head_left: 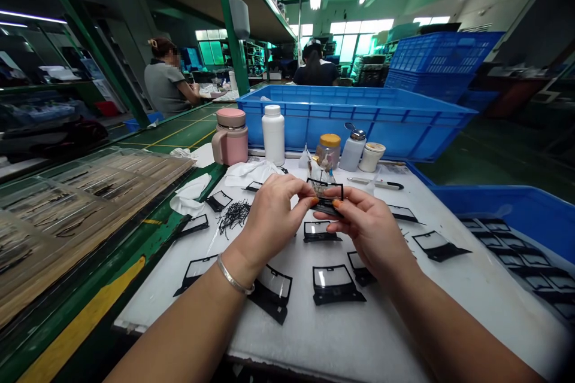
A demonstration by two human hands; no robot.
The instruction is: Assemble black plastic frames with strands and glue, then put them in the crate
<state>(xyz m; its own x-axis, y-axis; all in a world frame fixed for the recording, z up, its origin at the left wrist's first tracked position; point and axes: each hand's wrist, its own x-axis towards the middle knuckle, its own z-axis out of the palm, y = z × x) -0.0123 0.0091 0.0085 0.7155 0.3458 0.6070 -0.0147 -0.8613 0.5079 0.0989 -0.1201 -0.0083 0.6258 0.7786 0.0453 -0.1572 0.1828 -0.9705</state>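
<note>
Both hands meet over the middle of the white work board (287, 347). Between them is a black plastic frame with a clear window (338, 190), raised off the board. My right hand (366, 224) grips its right side between thumb and fingers. With thumb and forefinger pinched at the frame's left edge, my left hand (281, 209) is closed; anything small in that pinch is hidden. Similar frames lie around them, among them one below my hands (335, 284) and one to the right (440, 245). A pile of thin black strips (234, 215) sits left of my left hand.
A pink mug (232, 137), a white bottle (273, 134), a yellow-lidded jar (329, 149) and a pump bottle (353, 151) line the back. Behind them stands a blue crate (359, 114). A black-handled knife (377, 184) lies right. Another blue bin (516, 200) holds several frames. Two people sit farther off.
</note>
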